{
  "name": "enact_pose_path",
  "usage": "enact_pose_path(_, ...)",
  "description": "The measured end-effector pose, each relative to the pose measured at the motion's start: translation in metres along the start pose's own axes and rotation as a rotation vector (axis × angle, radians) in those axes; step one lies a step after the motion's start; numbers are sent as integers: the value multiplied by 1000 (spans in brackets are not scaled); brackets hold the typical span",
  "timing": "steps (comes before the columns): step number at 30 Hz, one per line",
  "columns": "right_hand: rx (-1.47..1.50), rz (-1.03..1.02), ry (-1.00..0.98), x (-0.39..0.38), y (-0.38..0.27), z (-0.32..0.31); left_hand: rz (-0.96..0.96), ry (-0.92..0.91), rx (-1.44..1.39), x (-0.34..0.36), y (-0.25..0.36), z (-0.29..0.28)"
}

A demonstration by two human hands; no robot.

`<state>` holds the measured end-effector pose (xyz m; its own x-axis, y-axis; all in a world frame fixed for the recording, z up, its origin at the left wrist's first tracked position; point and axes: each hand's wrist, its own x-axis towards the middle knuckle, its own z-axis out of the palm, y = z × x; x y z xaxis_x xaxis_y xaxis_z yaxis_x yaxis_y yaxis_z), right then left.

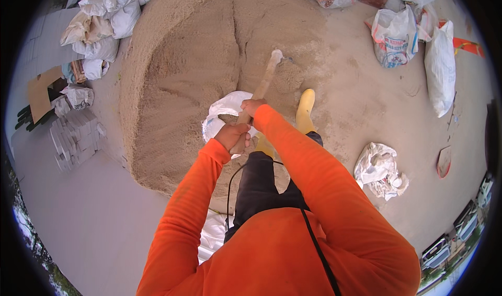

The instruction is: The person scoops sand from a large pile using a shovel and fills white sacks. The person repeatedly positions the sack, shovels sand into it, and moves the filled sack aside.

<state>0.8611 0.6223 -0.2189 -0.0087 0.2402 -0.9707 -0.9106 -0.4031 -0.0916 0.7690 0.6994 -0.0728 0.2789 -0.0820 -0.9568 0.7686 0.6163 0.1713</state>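
My left hand [234,138] and my right hand [252,110] grip a wooden handle [265,80] of a digging tool, left hand lower, right above it. The handle runs up to a pale socket [277,56] at the sand; the blade is mostly hidden. Just beneath my hands a white sack [218,107] with sand in its mouth lies on the big sand pile [183,60]. My feet, in yellow rubber boots [306,107], stand by the sack, the left one partly hidden behind it and my hands.
Filled white sacks [125,18] are heaped at upper left, above stacked pale blocks [73,139] and cardboard [43,92]. More sacks [392,37] lie at upper right, a crumpled sack [377,165] and a small red-rimmed object [443,161] at right. Parked vehicles [465,221] show along the lower right rim.
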Motion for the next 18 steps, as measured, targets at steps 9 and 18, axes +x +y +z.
enact_pose_path(9, 194, -23, -256, -27, -25, -14, 116, 135, 28, -19, 20, 50)
enact_pose_path(18, 186, -94, -207, -68, -44, 11, 287, -23, 236, -259, -27, -5)
